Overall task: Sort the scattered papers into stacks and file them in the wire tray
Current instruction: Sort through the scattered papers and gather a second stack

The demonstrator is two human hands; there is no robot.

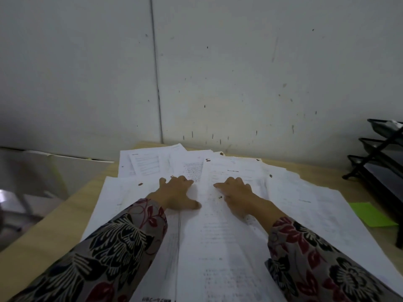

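Sorting is judged barely begun: the white printed papers (218, 236) are spread overlapping across the pale wooden desk (54, 225), none stacked. The left hand (176, 192) and right hand (236, 192) are laid flat on them, fingers apart, nothing gripped. 1 sheet must next be pinched loose. Bare desk is left mainly leftward; the black tiered wire tray (379, 153) stands far right, well apart.

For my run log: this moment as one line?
left hand: rests on papers | right hand: rests on papers | wire tray: far right | papers: scattered
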